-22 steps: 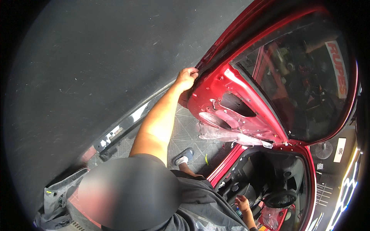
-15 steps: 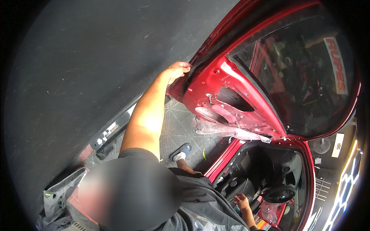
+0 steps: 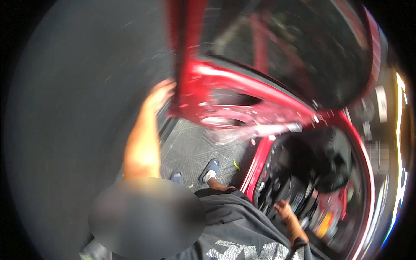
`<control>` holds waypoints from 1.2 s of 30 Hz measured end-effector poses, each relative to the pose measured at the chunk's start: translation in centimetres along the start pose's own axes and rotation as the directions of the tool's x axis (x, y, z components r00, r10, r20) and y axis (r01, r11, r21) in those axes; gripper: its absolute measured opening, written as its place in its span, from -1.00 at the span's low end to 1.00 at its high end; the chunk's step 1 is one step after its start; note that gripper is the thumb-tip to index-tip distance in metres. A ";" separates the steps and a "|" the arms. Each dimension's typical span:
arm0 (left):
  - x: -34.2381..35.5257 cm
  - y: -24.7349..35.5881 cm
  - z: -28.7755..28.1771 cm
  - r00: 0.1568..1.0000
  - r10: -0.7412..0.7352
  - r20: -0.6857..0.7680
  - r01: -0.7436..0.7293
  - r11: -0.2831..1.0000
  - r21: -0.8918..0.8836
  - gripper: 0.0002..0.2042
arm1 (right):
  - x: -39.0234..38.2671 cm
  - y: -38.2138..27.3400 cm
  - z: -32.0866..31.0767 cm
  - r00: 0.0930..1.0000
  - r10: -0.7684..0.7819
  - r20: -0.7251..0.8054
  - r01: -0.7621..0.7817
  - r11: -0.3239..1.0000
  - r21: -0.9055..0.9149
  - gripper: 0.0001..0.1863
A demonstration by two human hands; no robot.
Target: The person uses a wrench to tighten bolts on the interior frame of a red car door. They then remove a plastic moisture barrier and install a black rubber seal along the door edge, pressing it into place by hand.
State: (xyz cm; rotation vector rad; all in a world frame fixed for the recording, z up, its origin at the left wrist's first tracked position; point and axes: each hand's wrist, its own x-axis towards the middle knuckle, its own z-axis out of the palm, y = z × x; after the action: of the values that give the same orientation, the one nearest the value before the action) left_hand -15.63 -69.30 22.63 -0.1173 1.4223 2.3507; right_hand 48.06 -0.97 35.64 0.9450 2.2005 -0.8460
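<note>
My left hand (image 3: 160,95) reaches out to the free edge of a red car door (image 3: 197,108), its fingers at the edge and smeared by motion. The door stands open with its inner trim off, baring metal holes and a loose clear plastic sheet (image 3: 236,133) along its lower part. My right hand (image 3: 284,210) hangs in front of the car's door opening, fingers loosely bent and apart, with nothing visible in it. Behind it lies the dark car interior (image 3: 310,160). A blurred oval covers part of the view near my left upper arm.
The red door sill (image 3: 258,167) runs beside my legs. On the grey tiled floor (image 3: 182,143) are my slippers (image 3: 210,170) and a small yellow-green strip (image 3: 236,164). A dark wall-like surface (image 3: 86,108) fills the left side. Bright lights (image 3: 401,130) show at far right.
The view has swung, so the door and my left hand appear farther left. My left hand stays at the door edge. My right hand appears slightly higher and farther right.
</note>
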 end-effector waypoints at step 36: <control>12.7 -30.3 18.5 0.932 0.233 -0.278 -0.015 0.790 0.613 -0.45 | 44.0 56.6 -14.2 0.545 0.279 -0.790 -0.585 0.802 -0.120 -0.64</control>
State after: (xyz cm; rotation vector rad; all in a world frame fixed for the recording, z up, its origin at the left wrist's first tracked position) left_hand -13.82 -37.27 2.90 -0.2676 2.3555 1.9020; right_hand 63.05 57.93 -4.93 1.7677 2.4152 0.3064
